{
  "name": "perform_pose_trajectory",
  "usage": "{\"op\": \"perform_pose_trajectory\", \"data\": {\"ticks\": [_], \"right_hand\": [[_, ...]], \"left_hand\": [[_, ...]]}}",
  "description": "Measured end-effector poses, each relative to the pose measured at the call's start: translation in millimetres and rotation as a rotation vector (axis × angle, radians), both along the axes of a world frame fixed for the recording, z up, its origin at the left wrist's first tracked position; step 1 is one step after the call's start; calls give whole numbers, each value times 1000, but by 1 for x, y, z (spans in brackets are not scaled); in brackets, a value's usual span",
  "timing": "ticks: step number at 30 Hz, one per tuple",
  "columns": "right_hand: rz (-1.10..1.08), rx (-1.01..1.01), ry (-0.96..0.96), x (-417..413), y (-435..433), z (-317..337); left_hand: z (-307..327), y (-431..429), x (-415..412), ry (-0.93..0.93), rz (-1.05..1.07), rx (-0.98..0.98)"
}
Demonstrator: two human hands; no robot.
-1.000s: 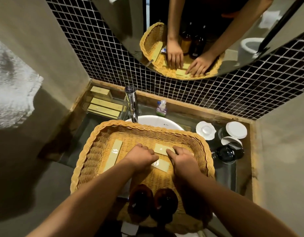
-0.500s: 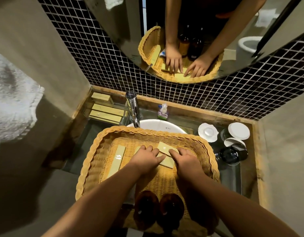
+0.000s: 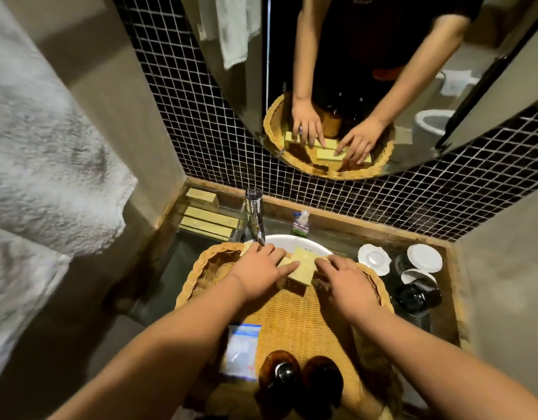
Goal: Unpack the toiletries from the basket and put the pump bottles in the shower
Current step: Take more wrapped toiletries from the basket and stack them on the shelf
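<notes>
A wicker basket (image 3: 198, 268) sits over the sink in front of me. My left hand (image 3: 258, 274) and my right hand (image 3: 343, 283) press in from both sides on a bunch of flat yellow boxes (image 3: 304, 268) at the basket's far rim. The boxes are tilted up off the weave, with a shadow under them. Two amber pump bottles (image 3: 280, 380) (image 3: 322, 383) stand upright at the near end of the basket. A clear plastic packet (image 3: 242, 350) with a blue strip lies left of them.
A chrome faucet (image 3: 255, 213) and a white basin (image 3: 292, 242) lie just beyond the basket. More yellow boxes (image 3: 210, 219) rest on the counter's back left. A small bottle (image 3: 301, 222), white lids (image 3: 423, 257) and dark jars (image 3: 413, 298) stand at the right. A towel (image 3: 49, 177) hangs left.
Both hands have slid toward the basket's far rim, pushing the scattered yellow boxes together into one bunch. The long box at the basket's left is gone from its spot.
</notes>
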State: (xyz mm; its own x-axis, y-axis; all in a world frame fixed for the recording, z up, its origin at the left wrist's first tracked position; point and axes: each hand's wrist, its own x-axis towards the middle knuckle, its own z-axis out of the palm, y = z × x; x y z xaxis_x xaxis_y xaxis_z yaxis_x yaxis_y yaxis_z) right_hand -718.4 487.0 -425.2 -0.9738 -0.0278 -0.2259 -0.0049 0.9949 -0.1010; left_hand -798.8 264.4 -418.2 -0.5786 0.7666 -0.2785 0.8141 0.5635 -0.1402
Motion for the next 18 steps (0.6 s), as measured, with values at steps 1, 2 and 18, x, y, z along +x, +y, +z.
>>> {"op": "perform_pose_trajectory", "data": {"ticks": [1,2,18], "right_hand": [[-10,1,13,-3,-3,6],[-18,-3,25,-6,-7,11],[-11,55,188,-89,-114,58]], "left_hand": [[5,-6,-3,9,13,7],[10,-11,-6,27,24,13],[45,-116,-76,85,214,88]]}}
